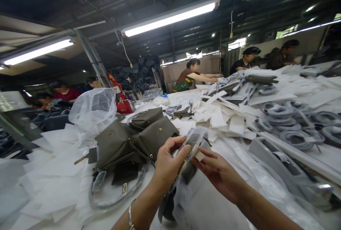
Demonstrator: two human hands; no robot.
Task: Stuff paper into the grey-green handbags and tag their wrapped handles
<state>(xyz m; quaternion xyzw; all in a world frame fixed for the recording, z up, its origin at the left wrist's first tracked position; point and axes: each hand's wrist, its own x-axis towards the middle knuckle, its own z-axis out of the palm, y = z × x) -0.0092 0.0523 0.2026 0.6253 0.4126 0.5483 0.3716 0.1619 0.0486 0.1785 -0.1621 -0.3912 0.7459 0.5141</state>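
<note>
In the middle of the head view, my left hand [169, 160] is closed, pinching a piece wrapped in clear plastic [195, 139] between thumb and fingers. My right hand [220, 173] is closed as well, its fingertips on a small whitish piece [199, 154] at the side of that wrapping. Dark olive material and loose plastic hang below my hands; what lies inside the wrapping is hard to make out. Just left of my left hand lie olive handbags [114, 141] with gold-coloured fittings. A plastic-wrapped handle [117, 203] curves in front of them.
White sheets [58, 173] spread at the left beside a crumpled clear bag [93, 113]. A grey tape dispenser [290, 173] stands at the right, near coiled wrapped straps [295, 120]. More white sheets [218, 114] are heaped behind. Across the table a person [188, 77] reaches forward.
</note>
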